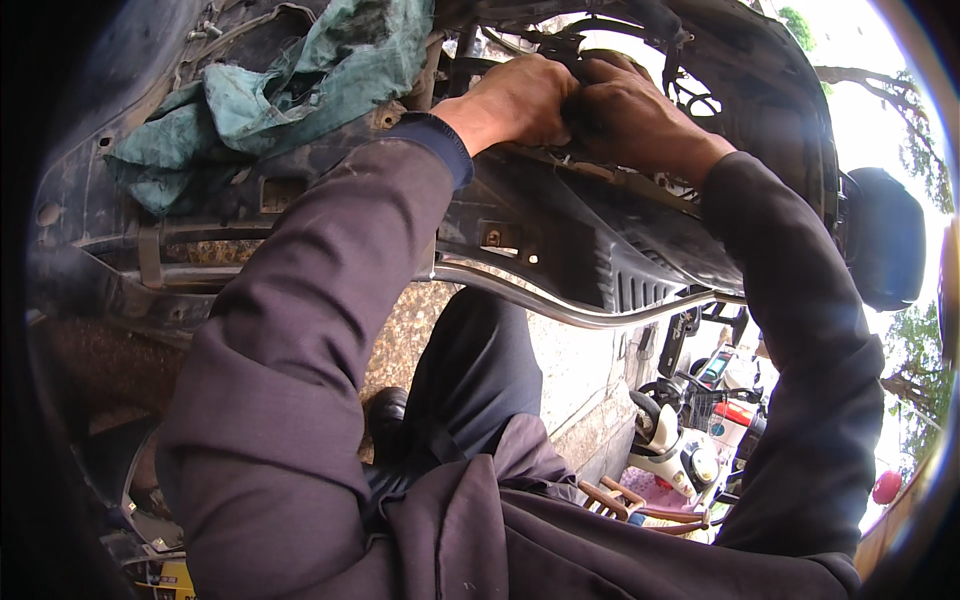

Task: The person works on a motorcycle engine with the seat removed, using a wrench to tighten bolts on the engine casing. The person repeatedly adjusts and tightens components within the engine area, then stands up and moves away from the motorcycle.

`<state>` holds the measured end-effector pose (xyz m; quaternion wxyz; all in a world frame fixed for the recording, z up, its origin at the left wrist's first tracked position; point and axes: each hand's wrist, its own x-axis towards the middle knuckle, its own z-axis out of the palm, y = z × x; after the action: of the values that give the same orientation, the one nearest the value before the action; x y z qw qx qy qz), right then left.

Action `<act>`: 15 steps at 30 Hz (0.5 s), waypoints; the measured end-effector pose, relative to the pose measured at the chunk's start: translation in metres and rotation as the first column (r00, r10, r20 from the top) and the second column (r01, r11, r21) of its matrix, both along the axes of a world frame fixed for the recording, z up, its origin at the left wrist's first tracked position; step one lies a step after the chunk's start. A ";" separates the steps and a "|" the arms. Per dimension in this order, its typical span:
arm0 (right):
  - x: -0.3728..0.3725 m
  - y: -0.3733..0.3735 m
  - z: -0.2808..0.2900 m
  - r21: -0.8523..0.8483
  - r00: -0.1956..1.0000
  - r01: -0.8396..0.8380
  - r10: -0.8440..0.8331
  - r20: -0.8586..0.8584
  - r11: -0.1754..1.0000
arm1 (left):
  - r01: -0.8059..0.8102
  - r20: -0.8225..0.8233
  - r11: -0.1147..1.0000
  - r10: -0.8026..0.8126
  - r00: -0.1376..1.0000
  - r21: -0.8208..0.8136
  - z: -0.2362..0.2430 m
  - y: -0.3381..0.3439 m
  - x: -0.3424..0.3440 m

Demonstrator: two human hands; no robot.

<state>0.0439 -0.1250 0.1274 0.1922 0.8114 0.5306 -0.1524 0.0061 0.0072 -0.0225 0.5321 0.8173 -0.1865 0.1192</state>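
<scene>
Both hands meet at the top middle, inside the opened dark body of a vehicle. My left hand [520, 100] is closed, its fingers curled under and touching my right hand. The right hand [635, 115] is closed too, with its knuckles up. Whatever lies between them is hidden by the fingers. Dark wires [700, 98] run just beyond and beside my right hand. Below the hands curves a black ribbed body panel [590, 240]. A crumpled teal cloth [300, 95] lies on the frame left of my left wrist.
A bent metal tube [560, 314] runs along the panel's near edge, above my knee. At the right is a dark rounded part [885, 240]. A parked white scooter [685, 462] and a wooden seat frame [620, 500] stand at lower right. Something yellow [175, 578] shows at lower left.
</scene>
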 end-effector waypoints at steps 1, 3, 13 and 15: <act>0.000 -0.001 0.004 0.003 1.000 -0.015 0.016 -0.015 1.000 | -0.007 0.009 1.000 0.007 1.000 -0.002 0.001 0.000 0.000; 0.001 -0.001 0.008 0.016 0.997 -0.076 0.076 -0.020 0.997 | -0.022 0.022 1.000 0.022 1.000 -0.007 0.002 0.000 -0.002; 0.010 -0.010 0.008 0.007 0.989 -0.150 0.150 0.010 0.989 | -0.009 -0.001 0.999 0.009 1.000 0.038 0.007 0.002 -0.005; 0.011 -0.011 0.005 -0.018 0.988 -0.149 0.150 0.029 0.989 | -0.011 0.000 1.000 0.011 1.000 0.029 0.006 0.001 -0.004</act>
<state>0.0544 -0.1358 0.1328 0.2173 0.7700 0.5857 -0.1295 0.0018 0.0086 -0.0165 0.5195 0.8259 -0.1838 0.1193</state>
